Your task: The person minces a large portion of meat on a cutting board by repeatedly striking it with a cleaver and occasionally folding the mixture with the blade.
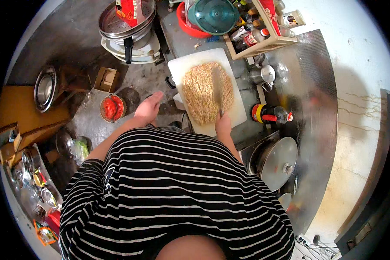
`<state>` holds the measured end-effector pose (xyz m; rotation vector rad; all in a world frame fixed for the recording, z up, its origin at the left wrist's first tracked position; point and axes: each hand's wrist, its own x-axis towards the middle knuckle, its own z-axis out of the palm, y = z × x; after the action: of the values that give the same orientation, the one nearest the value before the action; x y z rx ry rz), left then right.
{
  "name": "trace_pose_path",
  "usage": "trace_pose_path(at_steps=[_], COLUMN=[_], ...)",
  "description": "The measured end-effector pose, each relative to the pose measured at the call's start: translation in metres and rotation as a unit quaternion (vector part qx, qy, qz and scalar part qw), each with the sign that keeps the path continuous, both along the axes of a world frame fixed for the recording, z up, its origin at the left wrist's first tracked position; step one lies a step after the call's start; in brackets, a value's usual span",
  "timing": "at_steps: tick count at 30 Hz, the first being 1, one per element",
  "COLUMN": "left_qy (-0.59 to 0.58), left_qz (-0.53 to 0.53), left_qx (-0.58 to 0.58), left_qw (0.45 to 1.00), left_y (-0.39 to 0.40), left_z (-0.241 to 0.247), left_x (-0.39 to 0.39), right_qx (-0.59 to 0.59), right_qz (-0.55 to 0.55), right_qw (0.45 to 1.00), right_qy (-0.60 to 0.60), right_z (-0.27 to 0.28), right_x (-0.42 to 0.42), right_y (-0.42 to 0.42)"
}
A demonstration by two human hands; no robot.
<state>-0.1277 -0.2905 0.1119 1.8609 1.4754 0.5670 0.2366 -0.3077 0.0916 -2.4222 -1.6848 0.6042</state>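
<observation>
My right hand [223, 125] is closed on the handle of a cleaver [217, 86], whose blade, seen nearly edge-on, stands over the right part of a wide mound of minced meat [198, 94]. The mince covers most of a white cutting board [239, 120] on the counter. My left hand [149, 107] is held out in the air to the left of the board, fingers extended, with nothing in it. Below and left of that hand, a round basket lined with red plastic [113, 108] stands on the floor.
Beyond the board are a red basin [185, 24] with a green lid [216, 14] and a crate of bottles [263, 45]. A dark sauce bottle [269, 113], a steel kettle [258, 74] and a lidded wok [278, 164] stand right. Steel pans [126, 29] are at upper left.
</observation>
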Motion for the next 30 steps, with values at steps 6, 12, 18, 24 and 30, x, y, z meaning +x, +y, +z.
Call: trace_pose_path(at_steps=[6,12,18,24,30], left_qy=[0.027,0.016,0.019,0.043,0.017], left_qz=[0.01,-0.041,0.012,0.004,-0.022], left_qx=[-0.019,0.028,-0.002,-0.026,0.01], left_qw=[0.999,0.999,1.0,0.999,1.0], left_y=[-0.006,0.004,0.001,0.003,0.01], left_z=[0.01,0.007,-0.009,0.023,0.012], left_x=[-0.017,0.0,-0.006,-0.006,0.006], right_qx=[0.037,-0.071,0.075,-0.023,-0.03], right_qz=[-0.039,-0.001,-0.062,-0.02,0.001], right_qw=[0.997,0.997,0.994,1.0,0.997], right_qy=[0.064,-0.038,0.039,0.009,-0.071], right_z=[0.044,0.011,0.012,0.038,0.006], right_x=[-0.032,-0.004,-0.014,-0.011,0.019], right_y=[0.012,0.01,0.015,0.025,0.019])
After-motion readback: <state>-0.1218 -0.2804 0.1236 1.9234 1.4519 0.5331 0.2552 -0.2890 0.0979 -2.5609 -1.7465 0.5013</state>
